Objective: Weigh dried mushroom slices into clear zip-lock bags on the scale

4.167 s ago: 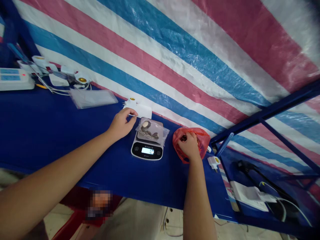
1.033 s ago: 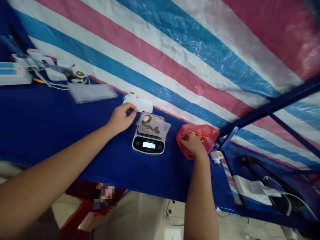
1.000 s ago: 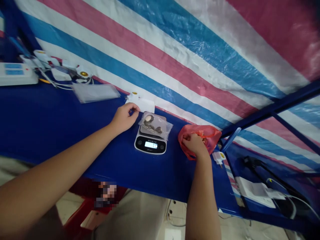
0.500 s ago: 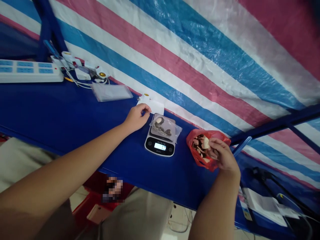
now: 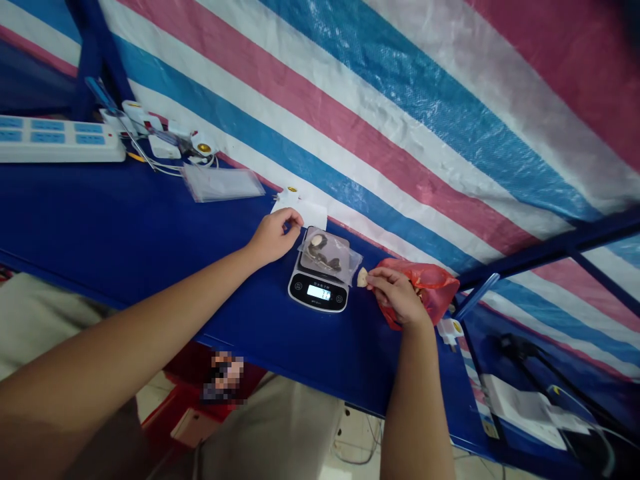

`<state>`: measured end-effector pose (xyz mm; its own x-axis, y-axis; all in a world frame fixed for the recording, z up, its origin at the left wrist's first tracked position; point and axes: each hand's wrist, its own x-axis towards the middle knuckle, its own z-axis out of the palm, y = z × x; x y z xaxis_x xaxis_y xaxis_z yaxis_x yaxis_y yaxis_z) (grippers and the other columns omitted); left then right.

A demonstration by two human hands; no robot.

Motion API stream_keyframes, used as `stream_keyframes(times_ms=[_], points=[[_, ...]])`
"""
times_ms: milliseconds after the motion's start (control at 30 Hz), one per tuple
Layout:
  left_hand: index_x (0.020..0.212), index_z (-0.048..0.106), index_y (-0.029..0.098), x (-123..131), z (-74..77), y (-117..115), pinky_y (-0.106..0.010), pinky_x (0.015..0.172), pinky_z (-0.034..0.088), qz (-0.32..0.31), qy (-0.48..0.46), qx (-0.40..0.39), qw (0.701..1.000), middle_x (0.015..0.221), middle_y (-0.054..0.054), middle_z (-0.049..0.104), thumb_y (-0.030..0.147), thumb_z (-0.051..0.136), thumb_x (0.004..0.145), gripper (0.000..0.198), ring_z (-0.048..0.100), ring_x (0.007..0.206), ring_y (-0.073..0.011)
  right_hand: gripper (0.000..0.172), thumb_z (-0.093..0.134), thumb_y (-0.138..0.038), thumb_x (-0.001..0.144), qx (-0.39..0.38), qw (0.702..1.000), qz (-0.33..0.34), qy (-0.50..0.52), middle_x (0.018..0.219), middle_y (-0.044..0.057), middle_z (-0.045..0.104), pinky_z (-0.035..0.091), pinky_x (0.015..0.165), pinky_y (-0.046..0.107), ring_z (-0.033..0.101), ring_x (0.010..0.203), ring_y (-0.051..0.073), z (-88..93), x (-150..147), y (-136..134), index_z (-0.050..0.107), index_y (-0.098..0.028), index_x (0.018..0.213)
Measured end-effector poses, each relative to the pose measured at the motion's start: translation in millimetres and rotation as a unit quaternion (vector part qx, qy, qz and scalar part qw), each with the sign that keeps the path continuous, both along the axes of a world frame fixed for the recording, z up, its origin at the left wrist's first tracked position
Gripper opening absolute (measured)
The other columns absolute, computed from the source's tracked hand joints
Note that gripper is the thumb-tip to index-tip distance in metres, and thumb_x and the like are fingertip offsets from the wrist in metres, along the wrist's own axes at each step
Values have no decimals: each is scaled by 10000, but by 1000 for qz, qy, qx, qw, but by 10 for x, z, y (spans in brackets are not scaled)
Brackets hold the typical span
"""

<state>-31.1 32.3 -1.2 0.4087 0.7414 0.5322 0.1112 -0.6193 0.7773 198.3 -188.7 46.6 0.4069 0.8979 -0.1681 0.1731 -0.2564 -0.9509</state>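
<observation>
My right hand [image 5: 397, 290] pinches a pale cream dried slice [image 5: 363, 277] by its edge, just right of the scale. Behind that hand lies a red plastic bag [image 5: 436, 283]; the hand hides most of its contents. A small digital kitchen scale [image 5: 319, 300] has a lit display. On its plate rests a clear plastic bag [image 5: 345, 257] with dark dried pieces [image 5: 325, 259] and one pale piece inside. My left hand [image 5: 275, 237] is at the scale's upper left corner, thumb and forefinger curled together. Whether they hold the clear bag's edge I cannot make out.
A stack of clear bags [image 5: 223, 184] lies at the back of the blue table [image 5: 150, 233]. A white power strip [image 5: 60, 140], plugs and cables stand to its left. White paper [image 5: 310, 215] lies behind the scale. Striped sheeting [image 5: 350, 127] hangs behind; a red container [image 5: 190, 400] is below.
My right hand has moved left, out from over the red bag toward the scale, carrying the pale slice. The red bag's opening has folded over somewhat. My left hand has stayed in place.
</observation>
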Motion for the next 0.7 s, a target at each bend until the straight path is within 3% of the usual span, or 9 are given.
stream_keyframes(times_ms=[467, 700], points=[[865, 647, 188, -8, 9, -23, -269, 658, 454, -18, -10, -2, 1000, 834, -14, 695, 177, 603, 818, 65, 590, 707, -130, 283, 828, -397, 680, -24, 999, -25, 30, 645, -7, 615, 159, 354, 172, 345, 396, 26, -44, 17, 30, 688, -162, 748], [867, 646, 188, -2, -7, -31, -269, 660, 452, -26, -12, 17, 999, 825, -10, 684, 192, 614, 823, 54, 612, 742, -137, 321, 853, -400, 635, 14, 993, -87, 73, 658, -23, 600, 160, 341, 160, 335, 397, 16, -60, -32, 90, 675, -163, 759]])
